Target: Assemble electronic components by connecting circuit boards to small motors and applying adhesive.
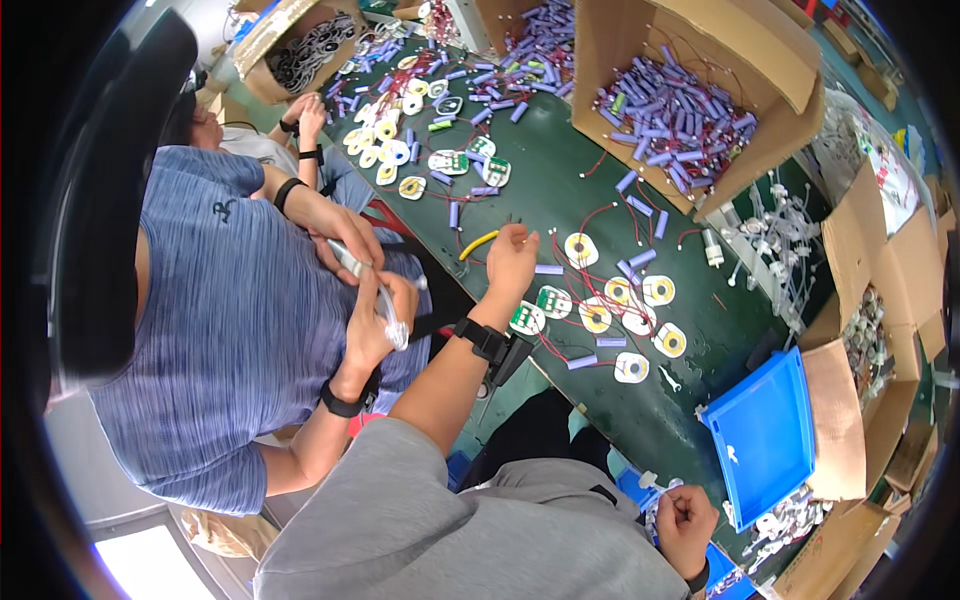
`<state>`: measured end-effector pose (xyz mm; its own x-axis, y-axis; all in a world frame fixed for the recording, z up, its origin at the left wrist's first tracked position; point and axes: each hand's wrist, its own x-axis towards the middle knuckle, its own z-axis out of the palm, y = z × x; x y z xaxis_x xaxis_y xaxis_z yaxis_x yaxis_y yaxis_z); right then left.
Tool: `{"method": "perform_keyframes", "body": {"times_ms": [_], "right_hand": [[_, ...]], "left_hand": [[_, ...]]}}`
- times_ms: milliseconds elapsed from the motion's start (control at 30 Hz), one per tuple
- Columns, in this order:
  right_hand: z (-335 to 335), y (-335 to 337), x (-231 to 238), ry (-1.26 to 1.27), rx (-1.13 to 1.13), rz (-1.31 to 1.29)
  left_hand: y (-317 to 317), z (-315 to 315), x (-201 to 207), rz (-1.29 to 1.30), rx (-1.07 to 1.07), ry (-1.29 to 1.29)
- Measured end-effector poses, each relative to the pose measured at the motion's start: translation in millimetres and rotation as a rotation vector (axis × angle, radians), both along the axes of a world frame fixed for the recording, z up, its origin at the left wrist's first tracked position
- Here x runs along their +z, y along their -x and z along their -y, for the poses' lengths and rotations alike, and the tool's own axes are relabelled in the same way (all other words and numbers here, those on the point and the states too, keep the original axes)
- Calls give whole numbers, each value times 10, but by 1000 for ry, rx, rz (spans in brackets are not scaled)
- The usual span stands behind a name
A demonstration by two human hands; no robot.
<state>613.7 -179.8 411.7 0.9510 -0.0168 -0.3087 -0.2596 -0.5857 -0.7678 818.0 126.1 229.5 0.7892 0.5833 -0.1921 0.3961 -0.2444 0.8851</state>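
Observation:
My left hand (pixel 512 260) reaches over the green table, its fingers curled at the head of a yellow-handled tool (pixel 478 245) that looks like pliers. One handle sticks out to the left; the rest is hidden under the hand. Just right of it lie a purple cylindrical battery (pixel 548 269), green circuit boards (pixel 553 301) and white discs with yellow rings (pixel 595 315), joined by red wires. Low on the right, my right hand (pixel 686 528) is closed beside a blue bin (pixel 636 487) with clear and white plastic parts. What its fingers hold, if anything, cannot be made out.
A cardboard box (pixel 690 40) full of wired purple batteries stands at the far right. A blue tray (pixel 762 435) leans near cardboard boxes (pixel 835 410). Clear plastic fittings (pixel 785 240) lie by the table edge. On my left sits a co-worker (pixel 240 330) holding a clear plastic part.

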Motion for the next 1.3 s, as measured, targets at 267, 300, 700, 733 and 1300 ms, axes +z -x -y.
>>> {"method": "perform_keyframes", "body": {"times_ms": [267,300,700,733,1300], "right_hand": [[-59,-254,203,-9,103,-137],[-84,-297,254,3,114,-200],[89,-376,57,130,176,-173],[98,-388,29,134,178,-203],[-176,-520,-121,147,257,-310]], "left_hand": [[-834,-222,222,90,20,-194],[-959,-331,193,85,39,-209],[-1065,-2068,-212,-176,295,-420],[-1016,-2138,-261,-180,304,-423],[-1161,-1753,-298,-283,-355,-1191]]}}
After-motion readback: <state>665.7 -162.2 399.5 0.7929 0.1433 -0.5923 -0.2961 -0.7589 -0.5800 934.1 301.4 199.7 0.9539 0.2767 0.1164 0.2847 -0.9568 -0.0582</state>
